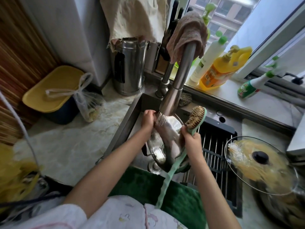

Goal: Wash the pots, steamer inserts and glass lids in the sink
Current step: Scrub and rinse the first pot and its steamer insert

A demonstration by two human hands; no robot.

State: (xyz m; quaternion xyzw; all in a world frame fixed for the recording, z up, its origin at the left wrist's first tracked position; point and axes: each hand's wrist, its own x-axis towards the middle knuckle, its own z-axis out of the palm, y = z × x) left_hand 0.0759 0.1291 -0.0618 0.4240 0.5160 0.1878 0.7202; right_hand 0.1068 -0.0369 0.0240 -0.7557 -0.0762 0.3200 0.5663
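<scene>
Over the sink, the left hand grips the far rim of a tilted steel pot under the running tap, while the right hand clasps a green-handled brush against its near side; a rack lies just right, a glass lid beyond.

At the sink, under the tap

A pot sits tilted in the sink beneath the faucet, between the left hand and right hand, which grips a brush. A drying rack lies right of the pot; further right, a glass lid rests on the counter. Bottles stand behind, on the windowsill.
</scene>
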